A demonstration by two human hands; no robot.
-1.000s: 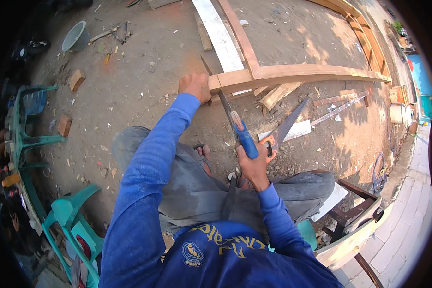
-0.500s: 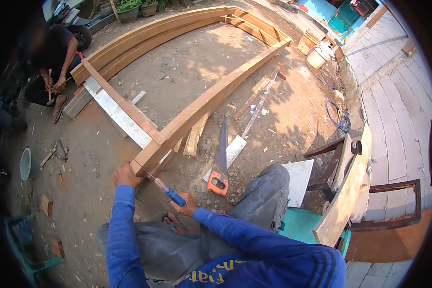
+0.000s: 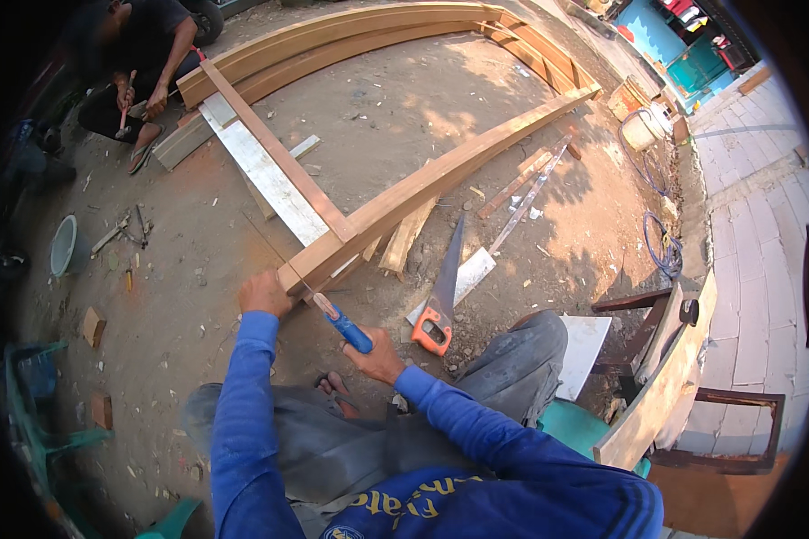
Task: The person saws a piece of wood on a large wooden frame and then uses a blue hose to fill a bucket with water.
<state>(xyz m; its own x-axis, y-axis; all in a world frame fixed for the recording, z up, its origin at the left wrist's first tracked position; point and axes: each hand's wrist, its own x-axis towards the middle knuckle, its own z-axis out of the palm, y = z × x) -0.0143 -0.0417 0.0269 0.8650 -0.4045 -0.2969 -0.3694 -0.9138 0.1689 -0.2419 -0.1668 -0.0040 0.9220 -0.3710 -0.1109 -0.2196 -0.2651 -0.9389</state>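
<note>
My right hand [image 3: 377, 355] is closed round the blue handle of a thin-bladed handsaw [image 3: 343, 327]. The narrow blade crosses the near end of a long wooden beam [image 3: 422, 195], and its tip sticks out past the far side. Just left of the blade, my left hand [image 3: 264, 295] grips the beam's end, its fingertips partly hidden. The beam forms one side of a large wooden frame, joined to a crosspiece [image 3: 279, 148]. Right of the beam, a second handsaw [image 3: 440, 296] with an orange handle lies partly over a pale board.
A co-worker [image 3: 157, 67] squats at the far left, holding a hammer [image 3: 127, 108]. A bucket [image 3: 65, 245], pliers-like tools [image 3: 133, 226] and wood blocks [image 3: 93, 327] lie on the left. Boards [image 3: 661, 373] lean at my right by a teal seat [image 3: 573, 428].
The whole view has shifted, so the frame appears farther right and higher. The saw blade now shows beyond the beam's far side. Both hands keep their grips.
</note>
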